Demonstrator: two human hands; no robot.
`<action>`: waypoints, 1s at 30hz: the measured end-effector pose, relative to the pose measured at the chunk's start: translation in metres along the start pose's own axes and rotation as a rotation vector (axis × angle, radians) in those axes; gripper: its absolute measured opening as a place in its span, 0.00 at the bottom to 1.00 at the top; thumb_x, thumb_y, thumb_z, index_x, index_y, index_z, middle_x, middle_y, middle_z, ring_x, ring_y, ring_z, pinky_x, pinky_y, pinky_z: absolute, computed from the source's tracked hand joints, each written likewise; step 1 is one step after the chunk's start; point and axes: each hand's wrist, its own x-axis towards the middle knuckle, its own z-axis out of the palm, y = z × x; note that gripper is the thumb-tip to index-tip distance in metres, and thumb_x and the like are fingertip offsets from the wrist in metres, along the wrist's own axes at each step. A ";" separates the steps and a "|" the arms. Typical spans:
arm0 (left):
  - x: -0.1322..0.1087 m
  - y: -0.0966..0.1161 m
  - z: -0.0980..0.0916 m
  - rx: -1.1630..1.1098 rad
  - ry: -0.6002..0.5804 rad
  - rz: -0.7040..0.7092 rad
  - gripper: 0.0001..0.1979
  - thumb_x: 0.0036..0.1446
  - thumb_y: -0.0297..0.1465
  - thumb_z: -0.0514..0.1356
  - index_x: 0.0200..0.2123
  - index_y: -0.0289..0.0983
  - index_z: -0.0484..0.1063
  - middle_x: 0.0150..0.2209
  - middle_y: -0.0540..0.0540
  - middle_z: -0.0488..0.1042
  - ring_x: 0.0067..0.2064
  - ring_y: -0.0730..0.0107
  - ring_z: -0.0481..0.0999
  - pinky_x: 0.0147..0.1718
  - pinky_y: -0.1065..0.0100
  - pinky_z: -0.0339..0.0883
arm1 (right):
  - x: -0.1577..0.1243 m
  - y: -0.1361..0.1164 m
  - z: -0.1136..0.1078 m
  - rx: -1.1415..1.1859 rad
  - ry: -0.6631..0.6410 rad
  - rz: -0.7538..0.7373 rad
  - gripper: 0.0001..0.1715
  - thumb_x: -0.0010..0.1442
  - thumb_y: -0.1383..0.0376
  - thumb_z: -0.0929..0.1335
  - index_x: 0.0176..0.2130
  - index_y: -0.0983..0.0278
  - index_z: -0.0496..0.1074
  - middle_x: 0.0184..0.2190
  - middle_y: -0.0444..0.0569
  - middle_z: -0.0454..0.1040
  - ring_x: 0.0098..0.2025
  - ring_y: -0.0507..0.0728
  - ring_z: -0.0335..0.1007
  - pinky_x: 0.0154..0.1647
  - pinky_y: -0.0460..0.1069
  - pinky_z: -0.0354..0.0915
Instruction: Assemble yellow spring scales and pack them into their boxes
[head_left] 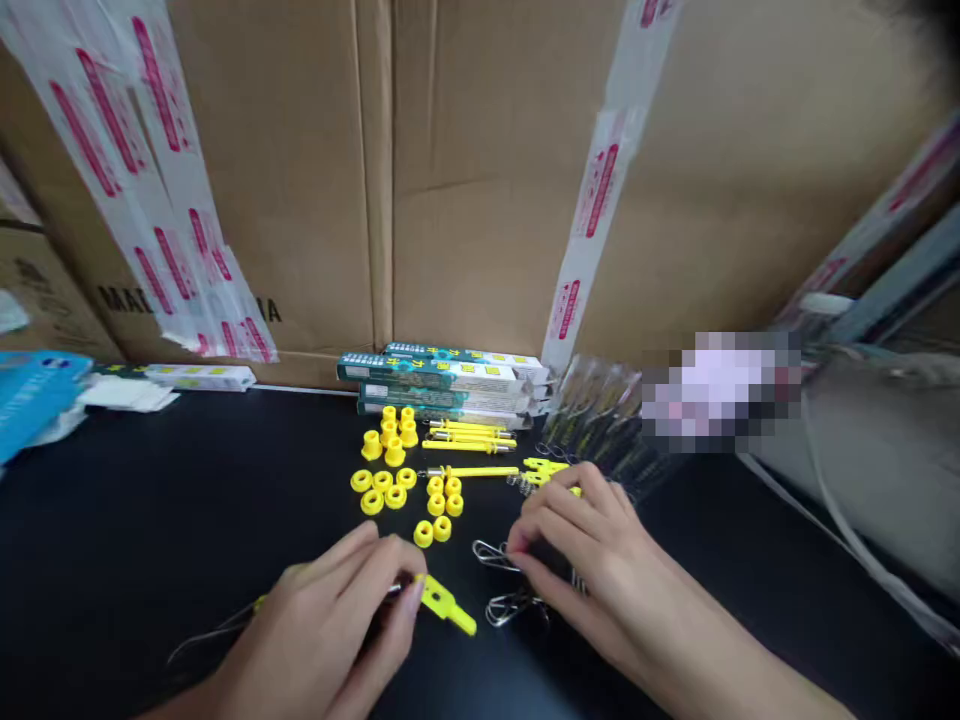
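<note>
My left hand [337, 610] is closed in a pinch around a flat yellow plastic piece [448, 604], whose narrow end points right. A thin wire [210, 634] sticks out on the other side of that hand. My right hand [581, 540] has its thumb and forefinger together on a bent metal wire clip [493, 554]. Just below lies another bent wire clip [508, 607]; my right fingers partly cover the pile. Beyond both hands stand several yellow flanged bushings [373, 500] and smaller yellow caps [436, 504].
Yellow rods with metal ends [480, 472] lie behind the bushings. Green-and-white narrow boxes [450, 375] are stacked against a taped cardboard carton [480, 200]. Clear plastic sleeves [592, 400] fan out at right. A blue packet [45, 395] is at far left on the black table [112, 530].
</note>
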 end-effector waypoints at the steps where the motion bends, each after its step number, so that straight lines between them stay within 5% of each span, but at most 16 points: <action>1: -0.001 -0.001 0.000 -0.010 -0.009 -0.004 0.10 0.71 0.25 0.48 0.42 0.45 0.66 0.35 0.56 0.77 0.35 0.67 0.81 0.33 0.67 0.71 | -0.004 0.003 0.000 -0.013 -0.016 0.006 0.12 0.64 0.76 0.71 0.35 0.60 0.71 0.34 0.47 0.77 0.42 0.67 0.68 0.41 0.64 0.67; 6: -0.004 -0.002 -0.003 -0.027 -0.041 -0.019 0.11 0.71 0.25 0.49 0.40 0.43 0.67 0.32 0.54 0.77 0.33 0.66 0.80 0.30 0.68 0.72 | -0.017 0.009 -0.002 -0.026 -0.140 0.057 0.10 0.63 0.72 0.75 0.39 0.59 0.73 0.38 0.47 0.79 0.41 0.67 0.74 0.39 0.65 0.71; 11: -0.003 -0.001 -0.004 -0.017 -0.020 -0.005 0.11 0.71 0.25 0.48 0.40 0.43 0.68 0.32 0.53 0.77 0.33 0.66 0.81 0.30 0.68 0.73 | -0.020 0.003 -0.001 -0.037 -0.158 0.003 0.39 0.50 0.67 0.84 0.57 0.64 0.73 0.50 0.58 0.82 0.49 0.70 0.80 0.49 0.65 0.78; 24: 0.000 -0.002 -0.003 -0.006 -0.007 0.009 0.11 0.70 0.25 0.48 0.39 0.43 0.68 0.31 0.52 0.77 0.31 0.66 0.82 0.28 0.69 0.73 | -0.019 0.006 0.021 0.210 -0.086 0.049 0.24 0.63 0.77 0.74 0.55 0.58 0.74 0.47 0.47 0.85 0.47 0.62 0.82 0.50 0.58 0.76; 30: -0.002 -0.001 -0.001 0.050 0.082 0.041 0.12 0.76 0.30 0.45 0.41 0.45 0.66 0.32 0.55 0.80 0.32 0.69 0.83 0.29 0.72 0.72 | -0.018 -0.009 0.013 0.287 0.041 -0.064 0.20 0.67 0.57 0.74 0.55 0.58 0.74 0.48 0.48 0.84 0.49 0.60 0.78 0.51 0.53 0.74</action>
